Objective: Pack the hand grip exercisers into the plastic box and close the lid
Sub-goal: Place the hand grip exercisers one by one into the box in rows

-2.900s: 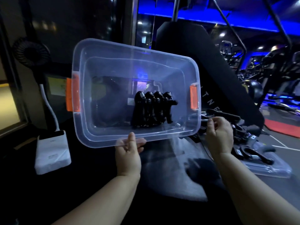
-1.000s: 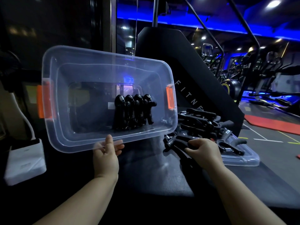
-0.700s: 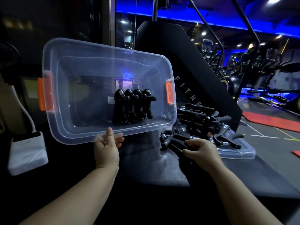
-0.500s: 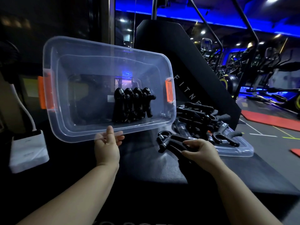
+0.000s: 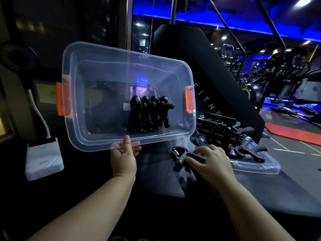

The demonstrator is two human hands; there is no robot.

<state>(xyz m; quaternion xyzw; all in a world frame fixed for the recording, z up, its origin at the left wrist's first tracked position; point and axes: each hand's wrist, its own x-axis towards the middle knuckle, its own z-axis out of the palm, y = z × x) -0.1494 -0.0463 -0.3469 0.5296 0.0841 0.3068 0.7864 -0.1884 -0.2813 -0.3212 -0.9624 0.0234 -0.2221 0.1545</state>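
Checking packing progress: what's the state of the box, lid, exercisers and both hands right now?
plastic box: open, tipped up, left hand holding rim.
lid: off, lying flat.
four exercisers: inside box.
loose exerciser: gripped by right hand.
remaining exercisers: piled on lid.

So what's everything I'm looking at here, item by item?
plastic box: one, clear, tilted, held up at left
latches: two, orange, on the box's ends
boxed exercisers: four, black, in a row inside box
held exerciser: one, black, right of box
piled exercisers: several, black, on lid
lid: one, clear, flat at right
white device: one, with cable, far left
fan: one, black, upper left
left hand: grips box's lower rim
right hand: grips held exerciser
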